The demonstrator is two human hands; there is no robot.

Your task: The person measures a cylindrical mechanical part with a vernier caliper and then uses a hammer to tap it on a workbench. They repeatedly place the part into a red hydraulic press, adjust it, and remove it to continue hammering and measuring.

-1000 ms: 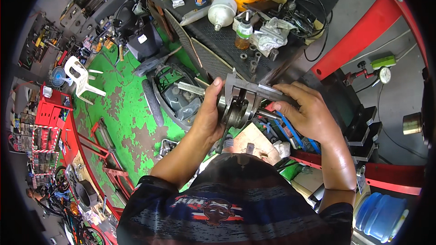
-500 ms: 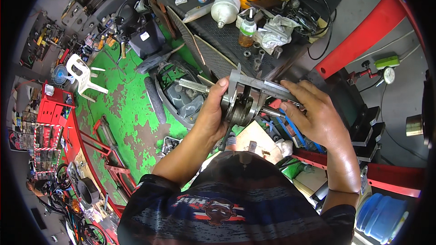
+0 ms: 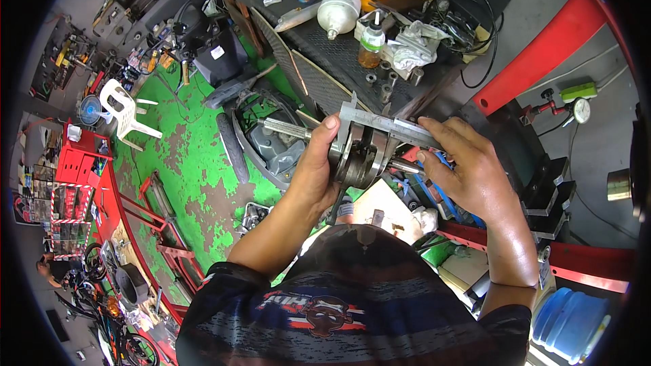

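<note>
Beyond you, on the far side, the dark bench [image 3: 339,61] is carrying bottles and metal parts, and you are holding a crankshaft [image 3: 359,171] in the air just off its near edge, the splined end pointing left. You are probably measuring across its round webs: the steel caliper [image 3: 383,123] is lying across their far side, its jaws reaching toward you. The next move seems to be calling for seating those jaws square, then reading the scale without tilting anything. Your left hand [image 3: 317,166] is closing around the webs, its thumb lying beside the caliper's left end. Your right hand [image 3: 468,166] is gripping the beam's right end, partly curled; whether its thumb is touching the shaft, you cannot tell.
</note>
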